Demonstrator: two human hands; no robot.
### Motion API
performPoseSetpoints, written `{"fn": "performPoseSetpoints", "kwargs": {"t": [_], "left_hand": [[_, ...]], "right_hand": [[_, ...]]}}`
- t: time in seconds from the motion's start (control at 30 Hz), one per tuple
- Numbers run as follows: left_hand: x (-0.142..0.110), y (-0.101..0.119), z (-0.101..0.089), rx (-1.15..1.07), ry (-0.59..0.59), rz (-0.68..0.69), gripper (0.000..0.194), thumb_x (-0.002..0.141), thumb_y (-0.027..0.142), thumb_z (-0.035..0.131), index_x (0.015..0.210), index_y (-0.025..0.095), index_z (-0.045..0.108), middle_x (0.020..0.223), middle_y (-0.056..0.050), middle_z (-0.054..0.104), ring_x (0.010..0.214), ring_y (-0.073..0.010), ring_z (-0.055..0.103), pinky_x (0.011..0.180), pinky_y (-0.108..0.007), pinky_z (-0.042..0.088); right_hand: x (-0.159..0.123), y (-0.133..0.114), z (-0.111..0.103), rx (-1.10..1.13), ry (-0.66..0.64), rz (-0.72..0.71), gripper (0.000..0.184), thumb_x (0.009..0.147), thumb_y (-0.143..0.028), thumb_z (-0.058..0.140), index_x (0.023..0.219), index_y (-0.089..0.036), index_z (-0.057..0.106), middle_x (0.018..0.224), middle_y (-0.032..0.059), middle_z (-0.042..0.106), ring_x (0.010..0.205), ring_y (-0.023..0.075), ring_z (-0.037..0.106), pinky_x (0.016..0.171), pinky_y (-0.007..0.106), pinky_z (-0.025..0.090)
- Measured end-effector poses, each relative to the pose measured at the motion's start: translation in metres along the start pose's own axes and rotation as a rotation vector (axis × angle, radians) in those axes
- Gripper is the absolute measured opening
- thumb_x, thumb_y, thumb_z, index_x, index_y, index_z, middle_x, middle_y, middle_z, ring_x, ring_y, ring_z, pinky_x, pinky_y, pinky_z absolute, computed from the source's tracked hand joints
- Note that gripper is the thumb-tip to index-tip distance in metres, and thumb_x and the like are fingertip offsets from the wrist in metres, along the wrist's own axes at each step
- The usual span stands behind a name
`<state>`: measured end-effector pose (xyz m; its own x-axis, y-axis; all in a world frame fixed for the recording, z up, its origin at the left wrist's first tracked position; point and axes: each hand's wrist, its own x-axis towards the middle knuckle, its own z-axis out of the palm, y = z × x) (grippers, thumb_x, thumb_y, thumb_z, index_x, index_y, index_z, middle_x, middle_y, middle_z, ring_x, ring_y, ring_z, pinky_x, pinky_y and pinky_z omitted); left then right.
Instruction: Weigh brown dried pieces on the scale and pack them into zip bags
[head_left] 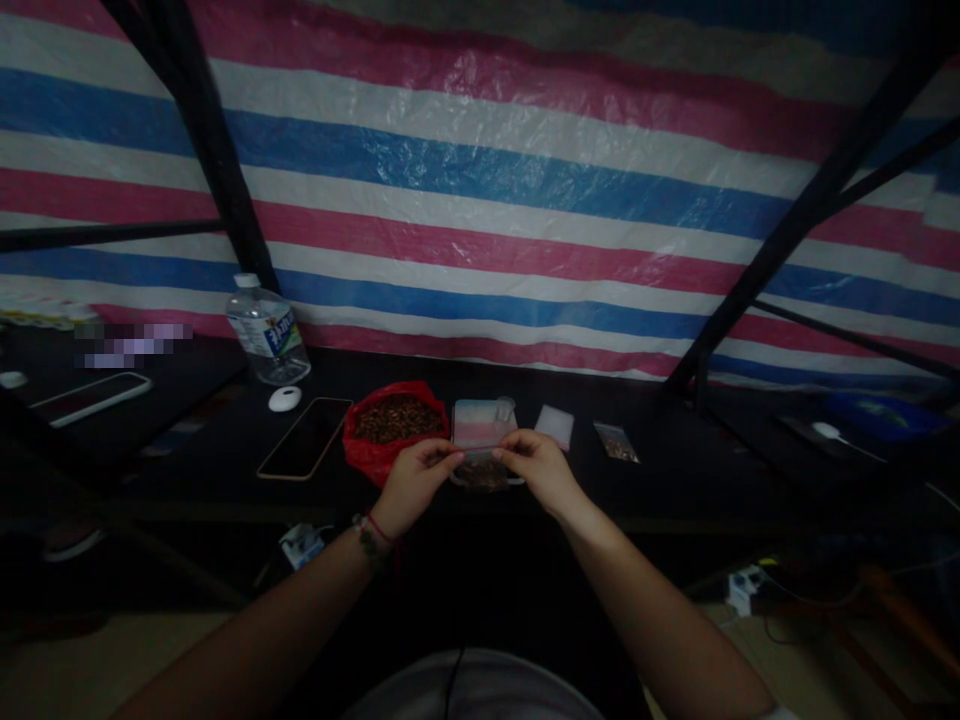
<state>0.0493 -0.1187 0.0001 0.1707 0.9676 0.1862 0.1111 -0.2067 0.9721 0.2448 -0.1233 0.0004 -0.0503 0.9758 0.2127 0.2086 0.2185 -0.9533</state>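
My left hand [421, 474] and my right hand [541, 468] pinch opposite top corners of a small clear plastic bag [484, 470], with dim brown bits showing in or behind it. The bag hangs in front of a clear plastic container [484, 424], which has a small clear cup [505, 409] at its far right corner. Beside my left hand stands an open red bag [397, 420] full of small brown pieces. To the right of my right hand lie a stack of flat, whitish bags [554, 426] and a small filled clear bag [617, 442].
On the black table [450, 365], a phone [305, 438], a white oval object [285, 399] and a clear bottle [268, 330] stand or lie to the left. Black metal posts [225, 170] flank a striped plastic sheet [487, 200] behind. A blue item [885, 415] lies far right.
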Motion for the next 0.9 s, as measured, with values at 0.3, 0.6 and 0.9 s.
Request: {"fn": "performPoseSetpoints", "kwargs": {"t": [0.3,0.6,0.9], "left_hand": [[-0.002,-0.002,0.001,0.051,-0.022,0.013,0.024,0.07,0.038,0.065,0.076,0.015,0.067,0.072,-0.003,0.069,0.069,-0.0171,0.063,0.064,-0.026,0.05],[-0.005,-0.002,0.005,0.068,-0.062,0.022,0.022,0.072,0.036,0.063,0.077,0.015,0.068,0.076,-0.003,0.07,0.071,-0.0174,0.064,0.067,-0.027,0.05],[-0.008,0.001,0.005,0.059,-0.065,0.01,0.024,0.071,0.036,0.065,0.079,0.014,0.069,0.076,-0.004,0.07,0.071,-0.0176,0.064,0.066,-0.025,0.05]], "right_hand": [[-0.004,-0.007,0.003,-0.063,-0.068,-0.024,0.02,0.072,-0.036,0.065,0.075,-0.016,0.067,0.068,0.0016,0.064,0.061,0.0132,0.056,0.061,0.025,0.044],[-0.01,-0.014,0.012,-0.177,-0.056,-0.019,0.016,0.075,-0.031,0.06,0.074,-0.016,0.067,0.07,0.0019,0.066,0.064,0.0137,0.056,0.06,0.024,0.042],[-0.012,-0.016,0.013,-0.223,-0.071,-0.048,0.013,0.076,-0.028,0.06,0.075,-0.017,0.068,0.073,0.0026,0.067,0.066,0.0147,0.059,0.063,0.025,0.043]]}}
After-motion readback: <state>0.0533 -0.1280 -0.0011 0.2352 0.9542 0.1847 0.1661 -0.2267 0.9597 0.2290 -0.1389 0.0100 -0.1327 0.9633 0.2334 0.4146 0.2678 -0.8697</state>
